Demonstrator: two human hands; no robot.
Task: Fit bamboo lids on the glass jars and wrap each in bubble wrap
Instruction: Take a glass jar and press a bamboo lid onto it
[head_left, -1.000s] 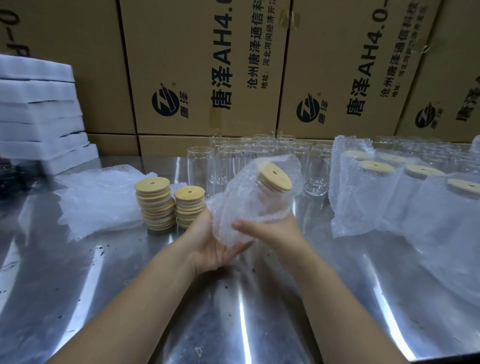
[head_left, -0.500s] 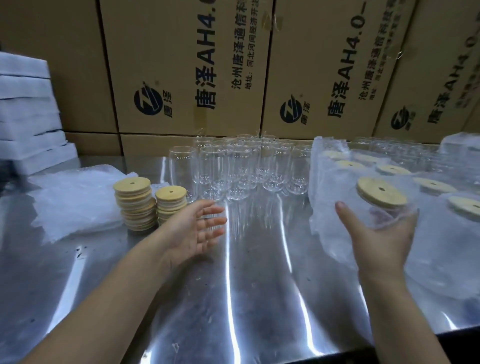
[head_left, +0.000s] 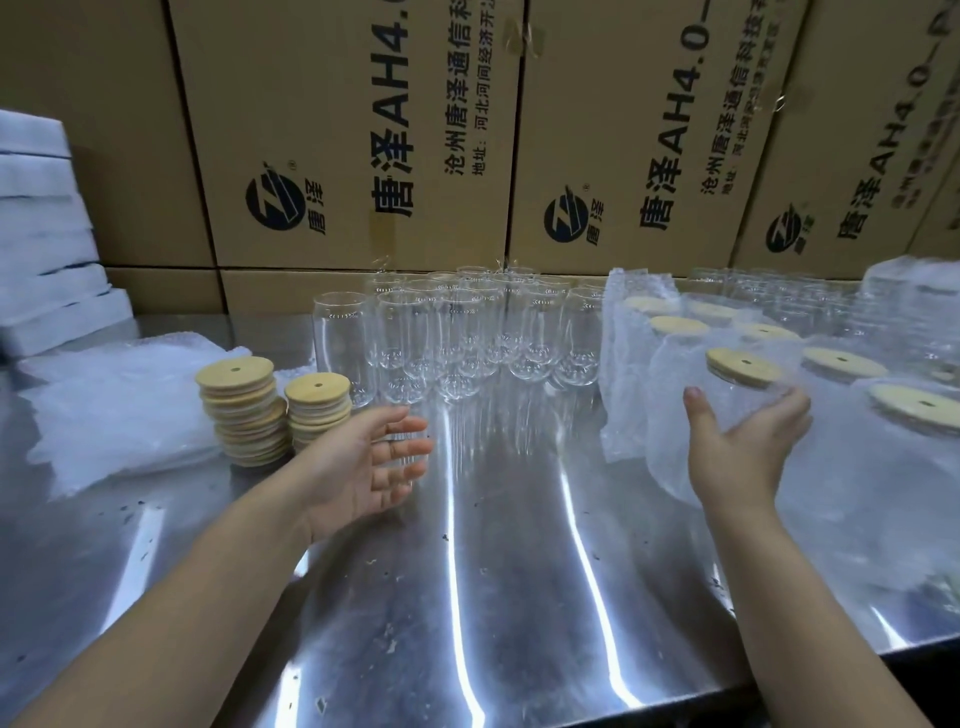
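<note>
The left hand (head_left: 363, 465) hung free over the middle of the bench (head_left: 519, 571), palm turned to the right, fingers spread and holding nothing. The bare jars (head_left: 447, 338) stood upright, long axis vertical, just beyond its fingertips toward the back edge. The nearest jar was almost in line with the fingers. The two lid stacks (head_left: 244, 410) stood just to its left, and the loose wrap (head_left: 114, 415) lay farther out by the left edge. This hand was plainly the nearer one to jars, lids and wrap alike, so the next pick looked like its job, a short reach forward or to the left.

The right hand (head_left: 743, 452) was well apart, near the right edge. Its fingers and thumb curved round the near side of the wrapped jar (head_left: 670, 415), whose lid (head_left: 744, 367) faced up with a slight tilt. That jar sat just beside the finished jars (head_left: 841, 364). Whether its base already touched the bench could not be told through the wrap.

A second earlier both hands had held the wrapped jar together over the bench's middle, tipped well over. Half a second earlier the left hand had already let go and the right had carried the jar across. Since then little had shifted.
</note>
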